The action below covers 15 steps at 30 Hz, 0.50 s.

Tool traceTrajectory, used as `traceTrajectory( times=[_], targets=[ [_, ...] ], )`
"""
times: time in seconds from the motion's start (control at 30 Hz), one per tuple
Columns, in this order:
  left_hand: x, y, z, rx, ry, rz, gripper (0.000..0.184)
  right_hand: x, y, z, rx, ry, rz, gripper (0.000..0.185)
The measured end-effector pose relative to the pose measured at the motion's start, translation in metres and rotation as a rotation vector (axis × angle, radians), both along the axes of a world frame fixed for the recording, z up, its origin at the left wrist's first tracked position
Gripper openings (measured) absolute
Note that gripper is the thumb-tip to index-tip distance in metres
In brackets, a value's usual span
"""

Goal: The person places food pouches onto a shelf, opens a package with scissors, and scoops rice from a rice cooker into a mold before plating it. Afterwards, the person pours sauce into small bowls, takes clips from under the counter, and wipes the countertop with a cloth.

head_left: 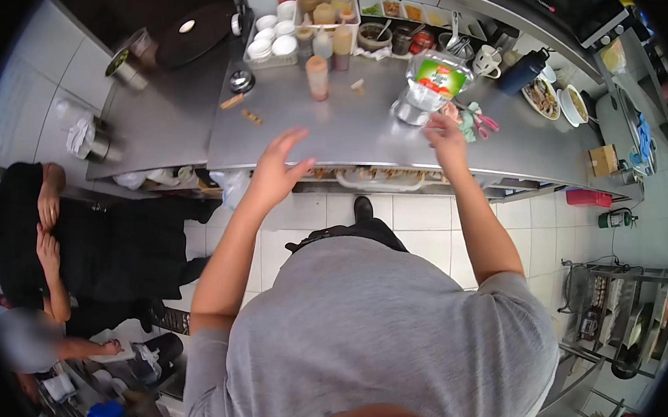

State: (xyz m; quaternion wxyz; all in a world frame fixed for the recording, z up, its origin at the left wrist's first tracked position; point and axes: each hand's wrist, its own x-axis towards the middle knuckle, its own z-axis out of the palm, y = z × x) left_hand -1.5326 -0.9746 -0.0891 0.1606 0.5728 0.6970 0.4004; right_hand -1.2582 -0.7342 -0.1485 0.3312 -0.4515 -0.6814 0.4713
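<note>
My left hand (278, 170) hovers over the front edge of the steel counter, open, with fingers and thumb apart and nothing in it. My right hand (447, 144) is also open, fingers loosely bent, just in front of a shiny metal container (412, 112). Whether its fingertips touch anything I cannot tell. A plastic food pouch (442, 78) with a green and red label stands in or behind that container. Just behind my right hand lie a crumpled greenish cloth (471, 119) and pink-handled scissors (487, 125). A squeeze bottle (317, 79) with an orange-tinted top stands farther back.
On the steel counter (354, 140), a basket of white cups (272, 40), a round metal lidded pot (242, 82) and small wooden pieces (233, 101) lie left. Plates of food (541, 97) and a dark bottle (523, 71) stand right. Two other people are at the left.
</note>
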Motion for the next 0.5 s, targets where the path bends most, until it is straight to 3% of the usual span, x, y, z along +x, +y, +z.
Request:
traceTrajectory(
  times=[0.07,0.17,0.27,0.37,0.4,0.5],
  targets=[
    [0.008,0.075,0.018,0.080,0.095,-0.129,0.060,0.017,0.035,-0.002,-0.045,0.093,-0.263,0.042],
    [0.033,0.185,0.023,0.112,-0.048,-0.147,0.070,0.023,0.067,-0.029,-0.212,0.240,-0.254,0.045],
    [0.045,0.276,0.008,0.039,-0.255,-0.204,0.079,0.001,0.064,-0.013,-0.226,0.272,-0.118,0.056],
    [0.082,0.274,0.041,-0.371,-0.187,-0.266,0.080,-0.002,0.086,-0.019,-0.260,0.472,-0.094,0.066],
    [0.093,0.266,0.027,-0.195,-0.179,-0.257,0.075,-0.001,0.093,-0.022,-0.271,0.576,-0.108,0.070],
    [0.114,0.241,0.028,-0.162,-0.482,-0.374,0.067,0.008,0.083,-0.019,-0.232,0.738,0.039,0.082]
  ],
)
